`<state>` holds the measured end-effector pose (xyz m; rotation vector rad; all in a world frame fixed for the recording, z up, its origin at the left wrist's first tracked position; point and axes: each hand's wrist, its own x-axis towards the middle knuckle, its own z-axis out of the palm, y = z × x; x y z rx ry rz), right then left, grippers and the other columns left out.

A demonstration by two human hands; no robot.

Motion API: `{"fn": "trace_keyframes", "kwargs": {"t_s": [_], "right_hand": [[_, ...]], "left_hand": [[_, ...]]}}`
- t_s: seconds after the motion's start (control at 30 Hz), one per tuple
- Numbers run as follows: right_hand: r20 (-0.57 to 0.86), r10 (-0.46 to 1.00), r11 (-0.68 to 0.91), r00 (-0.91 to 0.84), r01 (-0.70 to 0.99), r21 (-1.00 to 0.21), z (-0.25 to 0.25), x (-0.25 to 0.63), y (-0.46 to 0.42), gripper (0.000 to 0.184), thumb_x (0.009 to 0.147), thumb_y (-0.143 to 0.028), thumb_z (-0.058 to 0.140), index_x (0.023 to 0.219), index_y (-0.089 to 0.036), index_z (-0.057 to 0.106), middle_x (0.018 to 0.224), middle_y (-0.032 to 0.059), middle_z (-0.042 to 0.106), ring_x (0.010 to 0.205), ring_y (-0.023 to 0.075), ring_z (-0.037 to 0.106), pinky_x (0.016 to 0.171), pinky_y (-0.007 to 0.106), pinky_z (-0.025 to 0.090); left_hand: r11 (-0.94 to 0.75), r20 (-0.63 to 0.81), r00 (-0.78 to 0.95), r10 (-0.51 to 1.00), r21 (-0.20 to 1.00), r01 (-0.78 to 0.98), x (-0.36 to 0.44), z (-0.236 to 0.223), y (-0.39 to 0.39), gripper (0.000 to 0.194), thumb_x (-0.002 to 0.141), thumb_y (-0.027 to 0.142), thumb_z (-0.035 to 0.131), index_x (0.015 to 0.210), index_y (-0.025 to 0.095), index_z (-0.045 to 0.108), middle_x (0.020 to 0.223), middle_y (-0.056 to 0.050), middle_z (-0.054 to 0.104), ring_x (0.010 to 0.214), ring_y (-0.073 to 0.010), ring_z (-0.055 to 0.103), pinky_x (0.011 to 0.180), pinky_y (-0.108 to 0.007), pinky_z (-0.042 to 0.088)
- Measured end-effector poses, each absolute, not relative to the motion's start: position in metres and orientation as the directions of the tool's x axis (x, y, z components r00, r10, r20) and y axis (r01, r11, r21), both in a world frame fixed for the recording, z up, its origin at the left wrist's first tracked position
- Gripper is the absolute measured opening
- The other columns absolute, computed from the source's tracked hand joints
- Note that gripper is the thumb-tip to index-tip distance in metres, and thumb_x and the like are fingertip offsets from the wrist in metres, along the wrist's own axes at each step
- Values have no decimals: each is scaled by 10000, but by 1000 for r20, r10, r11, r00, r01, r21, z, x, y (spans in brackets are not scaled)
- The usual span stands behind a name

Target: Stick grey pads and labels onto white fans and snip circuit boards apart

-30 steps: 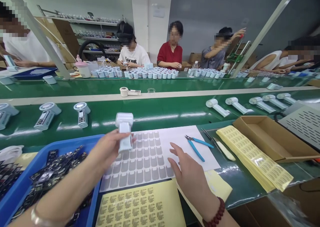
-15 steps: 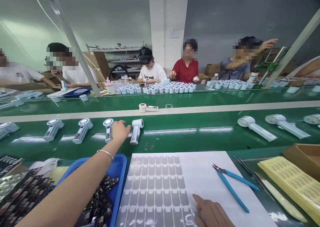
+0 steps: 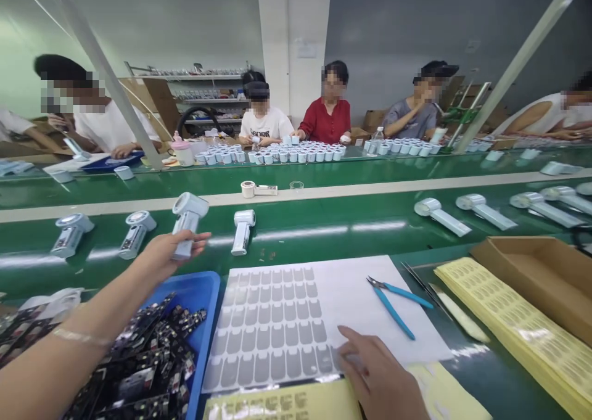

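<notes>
Past the far left corner of a white paper sheet with rows of grey rounded stickers (image 3: 330,303), the left hand (image 3: 164,252) grasps a pale-blue plastic device with a round head (image 3: 190,204) by its handle, head uppermost. The right hand (image 3: 382,374) is at the sheet's near edge, fingers loosely bent; whether its fingertips grip anything, I cannot tell. Blue-handled metal cutters (image 3: 393,312) lie on the sheet's right part, and a blue plastic tray of dark circuit boards (image 3: 206,321) stands just left of it.
</notes>
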<state>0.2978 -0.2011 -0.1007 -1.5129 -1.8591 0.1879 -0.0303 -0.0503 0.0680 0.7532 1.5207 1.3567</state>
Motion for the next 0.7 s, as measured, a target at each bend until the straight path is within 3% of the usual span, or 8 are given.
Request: {"fn": "trace_keyframes", "kwargs": {"t_s": [0.07,0.13,0.23,0.3,0.43,0.5,0.6,0.7], "right_hand": [[371,928,269,-22,729,-629,-85,295,-202,242,974,-339,504,1181,-289,619,876,-4,740,660,171,702,587,267,580],[284,958,198,37,632,-749,-65,290,-205,224,941,-356,552,1141,-290,628,889,-3,738,660,169,684,568,262,562],[60,987,0,151,366,-931,-31,276,-214,266,888,-418,619,1113,-276,616,900,8,731,660,164,666,524,246,509],[-44,994,-59,100,154,-986,-11,263,-221,329,813,-389,691,1107,-265,613,863,-2,722,684,168,673,585,257,514],[-53,996,-61,-75,-117,-991,12,237,-229,368,694,-277,749,1039,-230,632,759,0,709,944,242,692,676,284,523],[-47,993,-61,-104,-133,-989,16,227,-229,352,677,-237,751,1011,-220,639,738,-7,708,907,234,697,720,303,529],[-53,992,-67,-117,-125,-990,18,217,-228,359,677,-195,738,1020,-216,634,738,-22,734,772,199,700,816,343,534],[-75,989,-93,-124,-146,-985,18,211,-226,365,679,-172,727,1025,-215,623,721,-13,754,886,234,721,866,367,537]], "left_hand": [[237,-285,-294,912,953,-190,-17,74,-81,198,940,158,477,803,150,621,598,12,588,419,-61,449,406,-160,379],[271,-320,-208,924,934,-231,-3,73,-114,277,966,260,418,913,154,668,578,-16,613,374,-102,451,357,-209,390],[373,-449,-161,879,858,-352,23,58,-157,223,904,187,541,1026,73,690,831,-149,751,613,-228,702,550,-338,602],[447,-569,-127,812,748,-490,44,46,-175,189,862,114,609,1006,21,690,920,-215,751,760,-271,746,676,-359,633],[381,-653,-85,752,536,-753,81,33,-188,148,883,40,563,983,12,668,693,-99,682,504,-119,652,511,-203,583],[361,-680,-46,732,444,-820,92,33,-189,135,912,66,528,938,29,655,627,-50,622,422,-75,584,424,-147,521],[349,-707,-44,706,401,-847,99,34,-191,140,910,74,533,789,85,601,628,-44,611,390,-59,562,384,-127,481],[343,-709,-55,704,406,-847,100,32,-193,173,907,86,545,737,113,561,611,-38,600,394,-60,562,385,-134,479]]}}
